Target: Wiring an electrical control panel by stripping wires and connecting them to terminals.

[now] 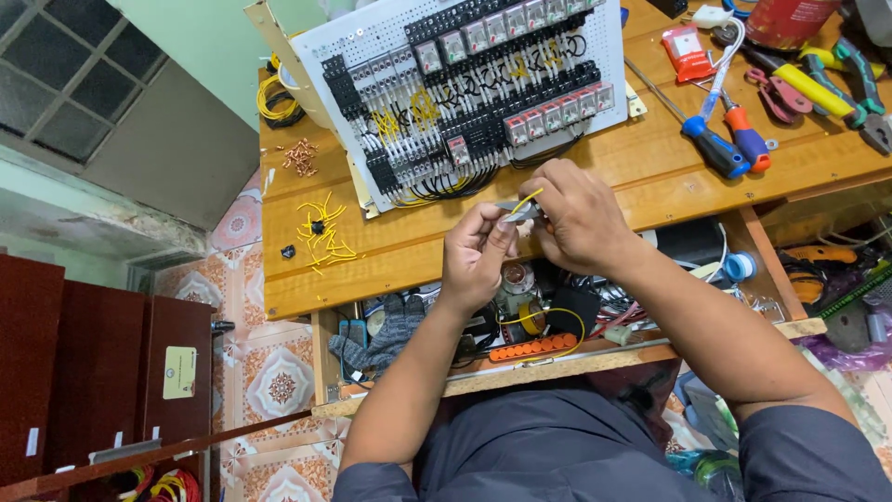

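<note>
My left hand [477,253] and my right hand [578,216] meet over the front edge of a wooden workbench [595,172]. Between the fingertips they pinch a small grey part with a short yellow wire [526,202] sticking up from it. Just beyond the hands lies a white perforated panel [372,42] carrying rows of black relays and terminal blocks, wired with black and yellow leads.
Yellow wire offcuts [325,232] and copper lugs [300,156] lie on the bench's left part. Screwdrivers [711,144], pliers [818,88] and a red can [790,19] sit at the right. A grey glove [386,335] and an orange strip [534,349] rest on the lower shelf.
</note>
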